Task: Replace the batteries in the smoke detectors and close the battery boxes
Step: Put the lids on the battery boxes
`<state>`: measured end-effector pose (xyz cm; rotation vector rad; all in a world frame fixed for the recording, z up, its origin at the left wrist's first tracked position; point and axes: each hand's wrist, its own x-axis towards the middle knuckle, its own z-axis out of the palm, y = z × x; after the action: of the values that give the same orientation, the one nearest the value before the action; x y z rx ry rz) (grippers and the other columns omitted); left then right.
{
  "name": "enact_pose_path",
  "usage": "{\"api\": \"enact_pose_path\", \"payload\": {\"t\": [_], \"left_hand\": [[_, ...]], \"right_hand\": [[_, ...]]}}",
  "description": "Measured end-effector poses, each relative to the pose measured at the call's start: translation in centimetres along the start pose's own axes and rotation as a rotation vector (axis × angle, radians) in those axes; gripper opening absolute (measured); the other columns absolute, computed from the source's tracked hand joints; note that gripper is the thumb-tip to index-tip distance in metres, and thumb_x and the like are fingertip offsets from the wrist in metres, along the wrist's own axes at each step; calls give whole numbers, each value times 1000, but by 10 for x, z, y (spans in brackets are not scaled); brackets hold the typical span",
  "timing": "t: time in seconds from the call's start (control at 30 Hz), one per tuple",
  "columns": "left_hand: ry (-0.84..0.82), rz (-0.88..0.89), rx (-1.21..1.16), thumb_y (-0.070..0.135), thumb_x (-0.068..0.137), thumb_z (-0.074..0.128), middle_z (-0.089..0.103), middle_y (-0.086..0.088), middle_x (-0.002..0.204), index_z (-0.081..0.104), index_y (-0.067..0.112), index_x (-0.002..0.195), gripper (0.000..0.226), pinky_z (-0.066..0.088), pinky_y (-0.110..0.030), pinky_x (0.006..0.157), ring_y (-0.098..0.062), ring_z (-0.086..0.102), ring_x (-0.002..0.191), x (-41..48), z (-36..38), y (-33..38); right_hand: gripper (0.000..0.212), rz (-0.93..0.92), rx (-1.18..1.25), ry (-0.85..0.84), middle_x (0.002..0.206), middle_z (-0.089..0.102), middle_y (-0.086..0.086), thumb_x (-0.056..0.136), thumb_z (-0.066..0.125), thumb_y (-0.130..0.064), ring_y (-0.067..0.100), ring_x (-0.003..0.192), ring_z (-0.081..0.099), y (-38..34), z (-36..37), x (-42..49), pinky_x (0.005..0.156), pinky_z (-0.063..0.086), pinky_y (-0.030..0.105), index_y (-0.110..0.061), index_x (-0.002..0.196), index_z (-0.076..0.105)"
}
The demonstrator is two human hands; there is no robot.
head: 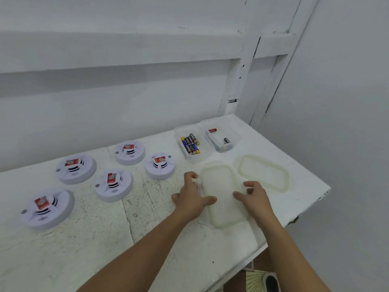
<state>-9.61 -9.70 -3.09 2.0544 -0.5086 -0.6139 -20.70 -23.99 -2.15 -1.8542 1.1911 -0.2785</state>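
Lid in hand, boxes open
Left hand point(190, 198) and right hand point(253, 198) grip a lid point(223, 197); probably closing; next, seating it squarely on a battery box point(190, 142).

A: Can you read the labels on the batteries point(190, 143) in the box point(192, 159)?
B: No, too small. The red stickers on the smoke detectors point(113, 185) blur too.
A: And beside that box?
B: The surface point(88, 245) runs off the frame's left and bottom edges.
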Motion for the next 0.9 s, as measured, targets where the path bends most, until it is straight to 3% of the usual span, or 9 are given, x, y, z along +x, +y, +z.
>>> {"api": "enact_pose_path", "payload": {"t": [0.1, 0.2, 0.37, 0.43, 0.5, 0.53, 0.6, 0.73, 0.9], "left_hand": [[-47, 98, -300, 22, 74, 75, 65, -2, 95, 27, 39, 108, 61, 47, -37, 80, -24, 57, 92, -12, -4, -7], [41, 131, -444, 8, 77, 74, 66, -9, 92, 32, 43, 110, 63, 56, -35, 72, -18, 68, 78, -16, -9, -8], [232, 80, -571, 8, 74, 78, 66, -6, 96, 40, 30, 121, 65, 57, -35, 64, -22, 69, 77, 6, -33, 11], [318, 23, -610, 10, 73, 79, 67, -7, 96, 46, 17, 118, 57, 54, -32, 64, -23, 68, 78, 28, -48, 23], [371, -54, -625, 14, 74, 80, 68, -10, 94, 55, 6, 108, 43, 56, -34, 68, -24, 67, 79, 52, -61, 34], [371, -85, -627, 16, 74, 79, 69, -11, 92, 60, 4, 102, 36, 57, -35, 69, -23, 67, 77, 64, -66, 36], [367, -118, -617, 18, 77, 77, 67, -9, 80, 62, 3, 90, 25, 52, -28, 56, -19, 62, 64, 84, -73, 41], [374, -189, -552, 19, 80, 75, 60, -15, 73, 59, 6, 76, 21, 40, -26, 52, -21, 50, 52, 116, -81, 45], [353, -259, -484, 18, 81, 75, 47, -12, 52, 54, 4, 76, 26, 32, -20, 40, -19, 39, 32, 131, -86, 42]], "right_hand": [[48, 33, 322, -121, 102, 59, 10, 76, 75, -8, 20, 82, 62, -6, -7, -4, 67, 48, 31, -18, 113, 47], [49, -20, 390, -201, 90, 59, 9, 76, 74, -2, 19, 70, 60, -16, -9, -3, 61, 43, 27, -15, 113, 45], [40, -213, 382, -230, 86, 63, 5, 77, 75, -5, 18, 71, 63, -62, -3, 18, 59, 45, 23, -13, 112, 56], [32, -290, 344, -233, 88, 64, 4, 79, 73, -9, 15, 74, 62, -86, 4, 36, 59, 45, 21, -13, 108, 60], [33, -329, 306, -217, 97, 63, 7, 80, 72, -15, 17, 83, 61, -108, 13, 58, 68, 50, 28, -14, 109, 57], [37, -341, 271, -210, 101, 62, 7, 80, 72, -19, 20, 88, 61, -117, 18, 68, 75, 51, 33, -13, 112, 54], [43, -370, 183, -223, 106, 57, 4, 83, 68, -23, 21, 95, 56, -134, 26, 87, 82, 48, 34, -13, 119, 48], [51, -379, 33, -316, 110, 49, 3, 89, 59, -28, 19, 94, 51, -151, 37, 110, 74, 40, 27, -13, 132, 36], [51, -361, 14, -365, 115, 51, 5, 91, 54, -25, 21, 99, 52, -153, 47, 127, 78, 39, 27, -11, 136, 34]]}}
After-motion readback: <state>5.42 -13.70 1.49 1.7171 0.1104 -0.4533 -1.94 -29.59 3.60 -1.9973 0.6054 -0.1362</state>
